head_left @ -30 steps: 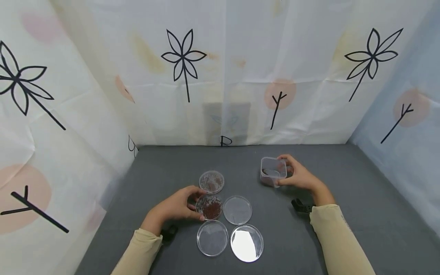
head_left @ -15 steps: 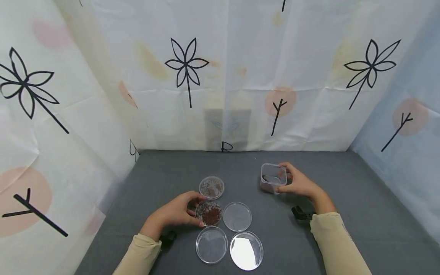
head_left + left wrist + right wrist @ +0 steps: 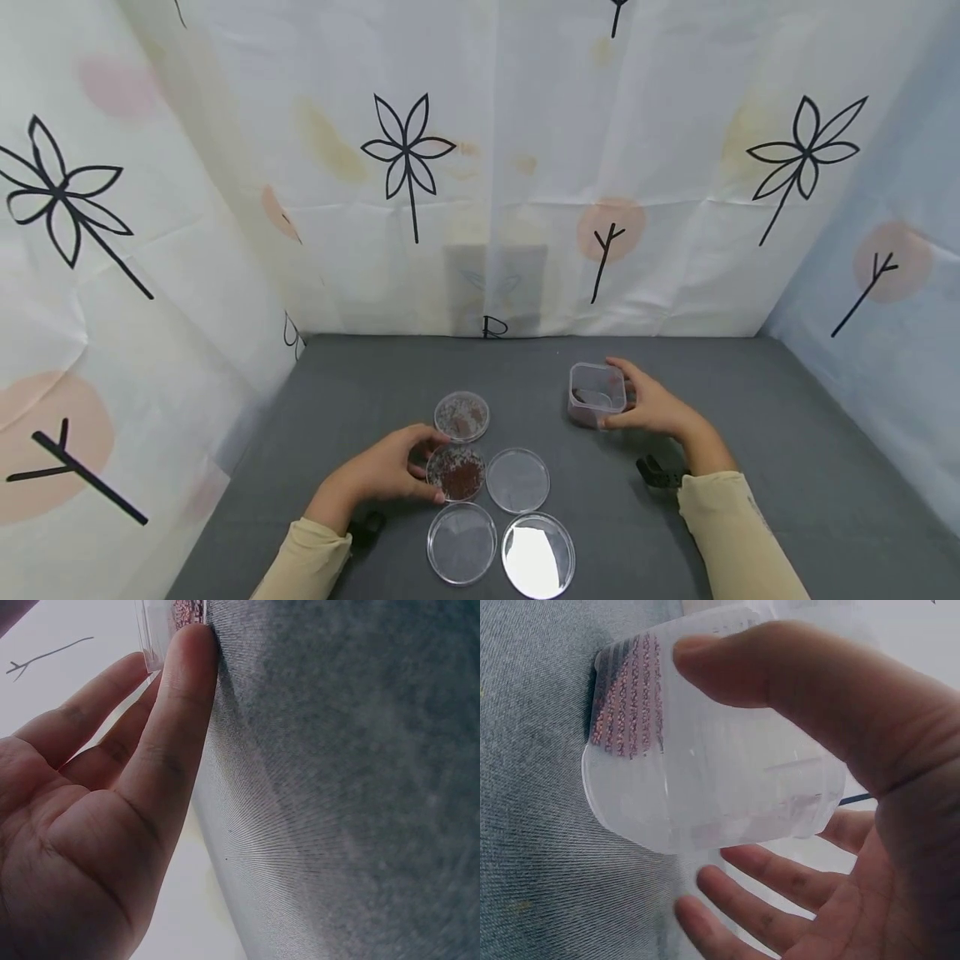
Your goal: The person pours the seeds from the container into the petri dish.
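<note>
Grips hadn't changed; work stood still.
Left hand (image 3: 382,468) gripped granule-specked petri dish (image 3: 459,475); right hand (image 3: 654,410) gripped plastic tub (image 3: 591,402), dish's 2 o'clock.

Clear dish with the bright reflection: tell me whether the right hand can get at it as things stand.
Probably not yet: the right hand holds the plastic container. Otherwise the way looks free, with only gray table between hand and clear dish.

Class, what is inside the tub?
Reddish grains show low down in the tub. The right hand covers part of its side, so anything directly behind it cannot be seen.
</note>
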Demonstrator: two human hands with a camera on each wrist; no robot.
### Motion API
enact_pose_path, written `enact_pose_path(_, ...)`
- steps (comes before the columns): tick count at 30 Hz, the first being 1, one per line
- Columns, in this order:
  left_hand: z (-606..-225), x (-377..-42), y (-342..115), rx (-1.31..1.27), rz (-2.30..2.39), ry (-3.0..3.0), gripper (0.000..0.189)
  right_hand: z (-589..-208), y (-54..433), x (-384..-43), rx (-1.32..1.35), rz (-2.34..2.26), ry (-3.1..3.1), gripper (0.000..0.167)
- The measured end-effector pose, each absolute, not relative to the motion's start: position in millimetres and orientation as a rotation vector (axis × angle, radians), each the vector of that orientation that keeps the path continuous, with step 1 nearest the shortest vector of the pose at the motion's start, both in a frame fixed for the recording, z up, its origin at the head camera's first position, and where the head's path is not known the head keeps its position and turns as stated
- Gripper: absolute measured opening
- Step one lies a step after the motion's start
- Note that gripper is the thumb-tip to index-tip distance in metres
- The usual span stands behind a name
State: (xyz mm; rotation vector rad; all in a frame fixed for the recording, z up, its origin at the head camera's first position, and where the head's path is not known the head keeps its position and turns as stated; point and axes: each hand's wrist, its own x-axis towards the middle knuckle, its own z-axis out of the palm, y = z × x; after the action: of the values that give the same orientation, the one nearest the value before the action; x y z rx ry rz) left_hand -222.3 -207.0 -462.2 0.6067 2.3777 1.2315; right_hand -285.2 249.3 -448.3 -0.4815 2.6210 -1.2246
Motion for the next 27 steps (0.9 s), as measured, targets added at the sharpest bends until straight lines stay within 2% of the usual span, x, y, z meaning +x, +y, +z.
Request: enact_pose_path(27,-462.2,-220.4,-207.0,0.628,1.244,2.368,0.074,-430.5,214.5,-269.0,-0.696,-1.084,2.931,0.085)
